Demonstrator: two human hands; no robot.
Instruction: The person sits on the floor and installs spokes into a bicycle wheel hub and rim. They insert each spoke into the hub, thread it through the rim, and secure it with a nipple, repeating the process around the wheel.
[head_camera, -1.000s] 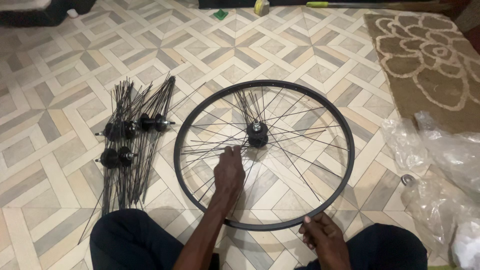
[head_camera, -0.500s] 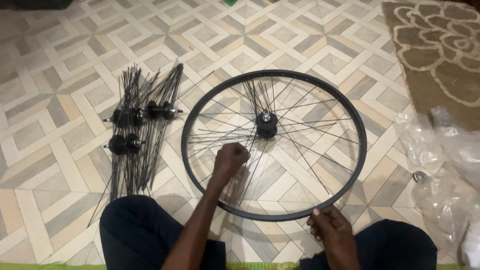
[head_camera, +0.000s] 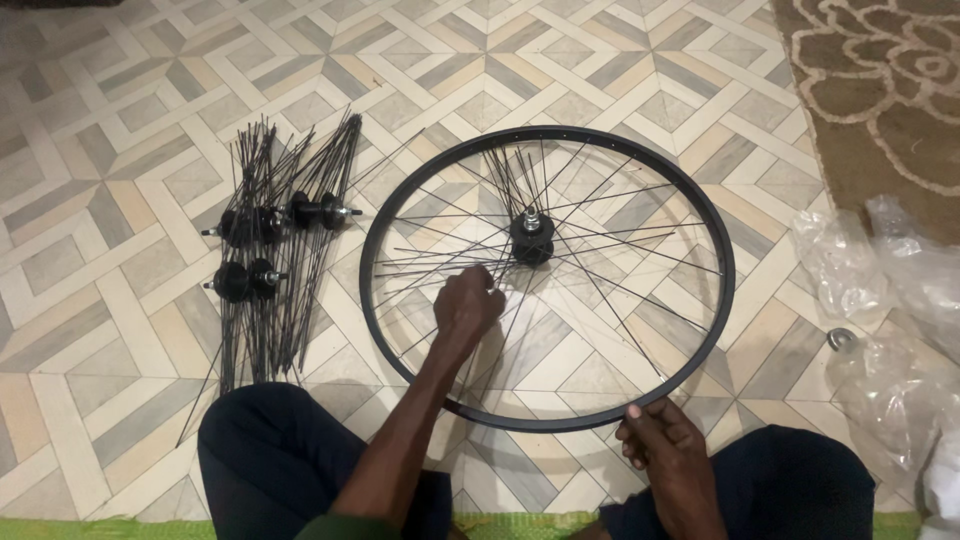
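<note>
In the head view, a black bicycle rim (head_camera: 548, 420) lies flat on the patterned tile floor (head_camera: 120, 120), its hub (head_camera: 532, 240) at the middle with loose spokes (head_camera: 620, 235) fanning out. The left hand (head_camera: 467, 305) is inside the rim, fingers curled round a few spokes near the hub, while the right hand (head_camera: 662, 440) pinches the rim's near edge. Left of the rim lie spare hubs with bundled spokes (head_camera: 270, 250); crumpled clear plastic bags (head_camera: 895, 300) sit by the floor's right edge, beside a brown rug (head_camera: 880, 90).

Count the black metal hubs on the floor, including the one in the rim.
5: one inside the rim; four left of it. Spokes may hide more.
</note>
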